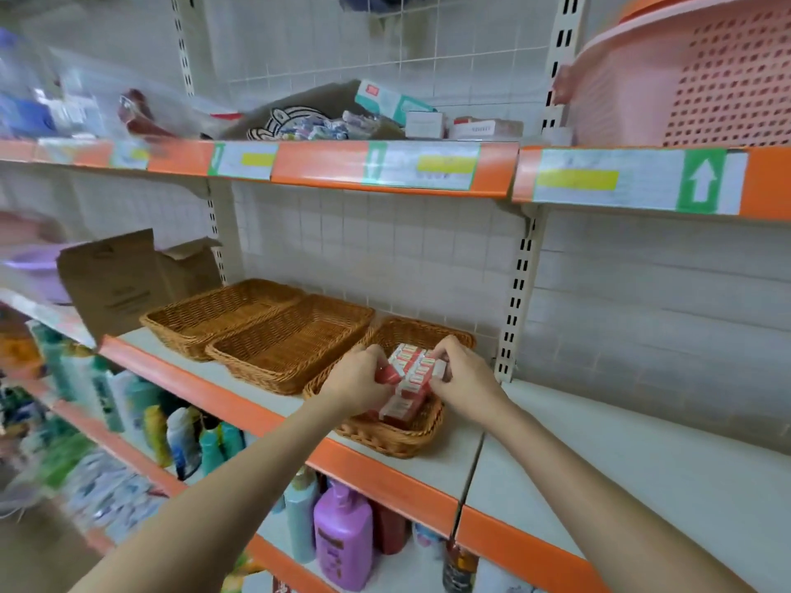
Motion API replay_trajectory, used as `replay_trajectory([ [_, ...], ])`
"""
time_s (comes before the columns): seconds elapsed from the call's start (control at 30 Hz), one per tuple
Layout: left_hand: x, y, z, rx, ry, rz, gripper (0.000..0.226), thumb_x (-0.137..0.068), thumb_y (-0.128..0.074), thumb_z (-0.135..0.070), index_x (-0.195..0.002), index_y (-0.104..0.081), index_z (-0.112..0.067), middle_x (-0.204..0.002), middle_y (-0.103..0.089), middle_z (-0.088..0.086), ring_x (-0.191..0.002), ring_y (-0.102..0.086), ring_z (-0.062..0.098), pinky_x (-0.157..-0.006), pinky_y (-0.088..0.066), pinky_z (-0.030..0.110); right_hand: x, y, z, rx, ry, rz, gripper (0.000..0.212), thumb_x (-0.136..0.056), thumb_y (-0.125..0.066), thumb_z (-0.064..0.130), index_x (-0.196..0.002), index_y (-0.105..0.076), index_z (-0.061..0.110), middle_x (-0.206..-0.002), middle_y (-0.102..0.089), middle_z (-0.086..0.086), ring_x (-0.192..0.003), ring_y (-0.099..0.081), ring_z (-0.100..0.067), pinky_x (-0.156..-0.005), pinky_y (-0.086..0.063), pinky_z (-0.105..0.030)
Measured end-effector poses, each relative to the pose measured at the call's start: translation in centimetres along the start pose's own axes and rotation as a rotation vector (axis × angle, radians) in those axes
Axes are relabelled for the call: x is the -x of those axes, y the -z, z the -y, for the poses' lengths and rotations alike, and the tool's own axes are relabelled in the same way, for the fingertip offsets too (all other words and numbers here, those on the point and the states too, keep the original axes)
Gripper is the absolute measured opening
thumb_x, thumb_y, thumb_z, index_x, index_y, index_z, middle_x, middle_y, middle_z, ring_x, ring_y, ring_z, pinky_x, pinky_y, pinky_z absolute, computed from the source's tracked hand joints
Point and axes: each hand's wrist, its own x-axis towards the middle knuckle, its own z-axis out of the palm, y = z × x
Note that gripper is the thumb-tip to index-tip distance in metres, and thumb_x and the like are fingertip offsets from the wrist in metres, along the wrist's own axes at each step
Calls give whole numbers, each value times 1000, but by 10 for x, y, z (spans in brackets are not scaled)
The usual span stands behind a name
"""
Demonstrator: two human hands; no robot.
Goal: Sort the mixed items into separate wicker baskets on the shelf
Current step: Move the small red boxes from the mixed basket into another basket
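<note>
Three wicker baskets stand side by side on the middle shelf. The left basket (179,325) and the middle basket (239,357) hold nothing visible. The right basket (398,438) holds a stack of small red and white boxes (413,374). My left hand (357,380) grips the stack from its left side. My right hand (462,380) grips it from the right side, fingers curled over the top boxes. On the upper shelf lies a mixed pile (342,119) of packets and small boxes.
An open cardboard box (124,284) stands left of the baskets. A pink plastic laundry basket (693,79) sits on the upper shelf at right. Bottles, among them a purple one (342,537), fill the lower shelves. The middle shelf surface (620,472) stretches to the right.
</note>
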Motion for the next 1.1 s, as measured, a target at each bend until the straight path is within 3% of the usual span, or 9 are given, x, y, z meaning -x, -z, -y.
replay_trajectory([
  [0.07, -11, 1, 5, -15, -5, 15, 28, -83, -71, -28, -106, -59, -19, -103, -52, -3, -92, -55, 13, -82, -51, 28, -13, -5, -4, 28, 7, 21, 22, -89, -58, 8, -105, -44, 15, -105, -49, 1, -84, -45, -8, -55, -31, -12],
  [0.2, -31, -7, 15, -54, -27, 60, 31, -82, -72, -30, -108, -60, -18, -106, -53, -1, -96, -55, 16, -86, -51, 31, -34, -16, -11, 164, 47, 74, 26, -92, -57, 10, -115, -46, 13, -121, -46, -2, -109, -39, -14, -82, -34, -22],
  [0.3, -46, -13, 25, -99, -74, 97, 27, -83, -68, -29, -106, -62, -17, -107, -56, 0, -97, -54, 16, -85, -50, 30, -46, -26, -15, 283, 68, 108, 28, -94, -52, 11, -121, -50, 10, -122, -48, -4, -114, -38, -18, -92, -36, -28],
  [0.43, -67, -16, 36, -102, -185, 152, 23, -88, -62, -29, -101, -66, -11, -99, -62, 0, -91, -56, 16, -80, -51, 31, -57, -38, -14, 422, 53, 141, 32, -96, -49, 18, -127, -52, 16, -124, -53, -1, -113, -39, -19, -96, -32, -33],
  [0.67, -96, -16, 55, -95, -409, 312, 26, -98, -48, -25, -99, -68, -8, -95, -69, 4, -82, -64, 18, -74, -53, 31, -53, -49, -11, 320, -148, 170, 40, -92, -59, 26, -131, -49, 24, -133, -53, 2, -124, -42, -19, -104, -33, -36],
  [0.73, -100, -18, 60, -68, -477, 345, 28, -100, -46, -24, -97, -68, -7, -98, -66, 5, -86, -60, 15, -79, -49, 29, -51, -49, -8, 334, -179, 142, 35, -92, -60, 28, -127, -55, 23, -131, -53, 2, -120, -43, -17, -102, -37, -34],
  [0.83, -102, -20, 67, -43, -537, 329, 29, -100, -44, -25, -114, -66, -11, -113, -58, 4, -106, -52, 15, -95, -41, 28, -47, -51, -3, 403, -196, 126, 32, -93, -58, 35, -121, -60, 19, -124, -55, 0, -114, -44, -17, -99, -37, -32],
  [0.97, -103, -24, 71, -3, -555, 260, 29, -100, -45, -24, -124, -58, -17, -120, -53, 3, -112, -52, 18, -97, -41, 29, -43, -57, 5, 506, -226, 132, 38, -96, -52, 37, -129, -56, 18, -127, -53, -1, -118, -42, -17, -105, -30, -33],
  [1.1, -100, -26, 71, -82, -554, 320, 37, -98, -47, -32, -129, -54, -13, -125, -46, 3, -110, -53, 20, -97, -45, 33, -44, -59, 6, 515, -244, 120, 40, -95, -54, 33, -133, -53, 19, -130, -52, 1, -119, -41, -16, -106, -29, -31],
])
